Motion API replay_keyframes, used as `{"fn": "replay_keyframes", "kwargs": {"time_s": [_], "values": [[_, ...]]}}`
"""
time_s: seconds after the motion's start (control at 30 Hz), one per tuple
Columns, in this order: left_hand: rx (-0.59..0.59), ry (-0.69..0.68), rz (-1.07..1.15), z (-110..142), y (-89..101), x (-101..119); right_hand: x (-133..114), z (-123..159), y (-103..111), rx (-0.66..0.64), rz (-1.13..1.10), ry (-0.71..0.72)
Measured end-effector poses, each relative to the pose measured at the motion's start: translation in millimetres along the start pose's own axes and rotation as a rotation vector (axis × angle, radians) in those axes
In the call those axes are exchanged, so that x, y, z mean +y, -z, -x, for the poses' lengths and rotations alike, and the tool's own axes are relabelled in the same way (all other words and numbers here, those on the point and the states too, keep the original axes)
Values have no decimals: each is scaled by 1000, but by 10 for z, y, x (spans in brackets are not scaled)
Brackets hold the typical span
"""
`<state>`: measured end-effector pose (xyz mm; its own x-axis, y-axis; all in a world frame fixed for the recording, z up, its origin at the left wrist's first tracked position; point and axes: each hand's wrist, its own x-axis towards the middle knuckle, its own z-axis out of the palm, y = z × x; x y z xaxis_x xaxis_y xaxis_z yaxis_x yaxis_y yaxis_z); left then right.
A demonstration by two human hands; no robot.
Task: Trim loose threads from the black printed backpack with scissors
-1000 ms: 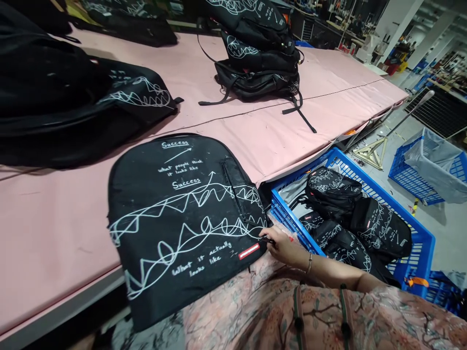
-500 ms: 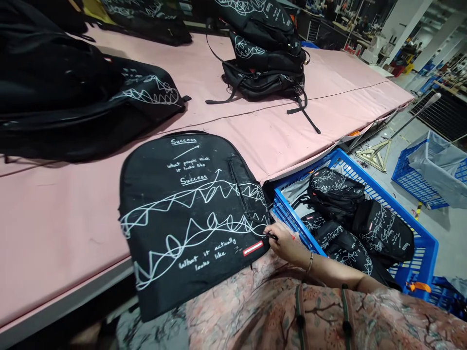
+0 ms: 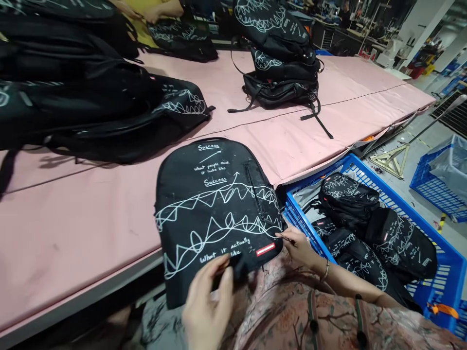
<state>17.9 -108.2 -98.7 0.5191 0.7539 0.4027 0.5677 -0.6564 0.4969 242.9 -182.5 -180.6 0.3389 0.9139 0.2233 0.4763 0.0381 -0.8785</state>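
Observation:
A black backpack [image 3: 219, 209], printed with white scribbles and lettering, lies front side up, partly on the pink table and partly over its near edge. My right hand [image 3: 297, 249] is closed at its lower right side, pinching a slim dark thing [image 3: 287, 237] too small to name. Over the bag's bottom part is my left hand [image 3: 209, 301], fingers curled and blurred. A dark smear shows at its fingertips; what it holds, if anything, I cannot make out. The red label [image 3: 265, 249] sits between the two hands.
Black backpacks [image 3: 109, 107] are heaped at the left of the pink table [image 3: 91, 209]; another stack [image 3: 279, 63] stands farther back. On the right, a blue crate [image 3: 368, 187] holds several more. Across the table are another person's hands [image 3: 160, 10].
My left hand has come into view over the bag's lower part. The view has shifted, so the bag appears farther right. My right hand stays at the bag's side.

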Motion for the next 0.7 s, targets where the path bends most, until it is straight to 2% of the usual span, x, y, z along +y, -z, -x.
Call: {"fn": "replay_keyframes", "kwargs": {"time_s": [0.1, 0.2, 0.33, 0.53, 0.7], "values": [[-98, -55, -44, 26, -192, 8, 9, -32, -16, 62, 14, -37], [-213, -96, -196, 116, -422, -33, -51, 3, -14, -36, 98, -40], [-196, -70, -277, 213, -619, -87, -154, 73, 25, -134, 181, -17], [-146, -49, -269, 217, -664, -87, -154, 75, 22, -126, 129, 15], [-154, -25, -257, 224, -672, -80, -172, 80, -63, -115, 225, -62]]}}
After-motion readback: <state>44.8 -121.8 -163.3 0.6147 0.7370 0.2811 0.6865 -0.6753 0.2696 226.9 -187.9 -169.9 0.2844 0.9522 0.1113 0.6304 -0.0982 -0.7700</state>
